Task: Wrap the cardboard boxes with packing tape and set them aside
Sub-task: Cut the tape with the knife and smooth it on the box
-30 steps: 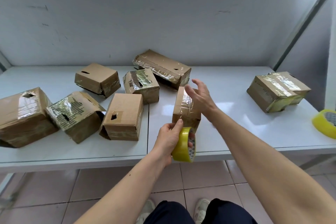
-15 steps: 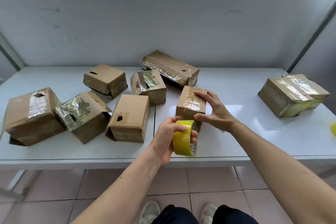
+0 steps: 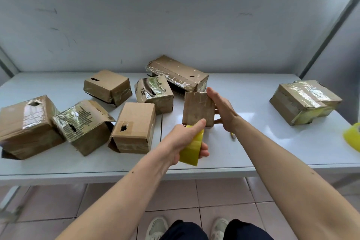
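Unlabelled small box (image 3: 198, 108) and yellow tape roll (image 3: 191, 147) in hands.

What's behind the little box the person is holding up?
Behind the small box, held by the right hand, lies a long taped box on the white table. The small box hides part of the table behind it.

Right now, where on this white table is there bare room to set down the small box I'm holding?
The widest bare patch of the white table lies between your right hand and the taped box pair on the right. A narrower strip runs along the front edge. The left half is crowded with cardboard boxes, with only slim gaps.
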Tool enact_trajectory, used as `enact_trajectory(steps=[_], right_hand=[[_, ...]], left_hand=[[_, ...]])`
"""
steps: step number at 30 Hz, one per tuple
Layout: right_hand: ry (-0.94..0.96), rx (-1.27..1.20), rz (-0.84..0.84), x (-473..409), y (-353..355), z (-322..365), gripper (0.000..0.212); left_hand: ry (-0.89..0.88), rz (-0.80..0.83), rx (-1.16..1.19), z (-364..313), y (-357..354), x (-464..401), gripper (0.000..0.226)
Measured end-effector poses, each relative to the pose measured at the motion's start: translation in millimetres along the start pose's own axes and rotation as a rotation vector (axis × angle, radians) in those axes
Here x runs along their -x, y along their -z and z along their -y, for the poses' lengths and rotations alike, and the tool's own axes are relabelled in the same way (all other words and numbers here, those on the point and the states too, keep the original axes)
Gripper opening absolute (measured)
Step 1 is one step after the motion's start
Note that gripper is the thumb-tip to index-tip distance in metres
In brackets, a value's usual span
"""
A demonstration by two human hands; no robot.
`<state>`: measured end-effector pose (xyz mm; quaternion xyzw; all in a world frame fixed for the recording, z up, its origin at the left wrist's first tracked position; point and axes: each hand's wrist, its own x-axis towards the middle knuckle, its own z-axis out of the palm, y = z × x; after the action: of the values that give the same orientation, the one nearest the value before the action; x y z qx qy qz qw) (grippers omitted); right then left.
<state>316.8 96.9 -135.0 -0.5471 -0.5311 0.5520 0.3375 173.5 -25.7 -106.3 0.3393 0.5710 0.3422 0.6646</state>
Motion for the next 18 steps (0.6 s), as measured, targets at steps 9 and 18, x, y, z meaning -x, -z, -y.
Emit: enact_trajectory(steps=[9, 18], right_hand=[[-0.162, -0.039, -0.013, 8, -4, -2, 0.085], [-0.254, -0.073, 0.015, 13, -9, -3, 0.077]], left_hand=[[-0.002, 0.037, 0.130, -2, -5, 5, 0.036], [0.067, 0.009, 0.139, 1, -9, -3, 0.042]])
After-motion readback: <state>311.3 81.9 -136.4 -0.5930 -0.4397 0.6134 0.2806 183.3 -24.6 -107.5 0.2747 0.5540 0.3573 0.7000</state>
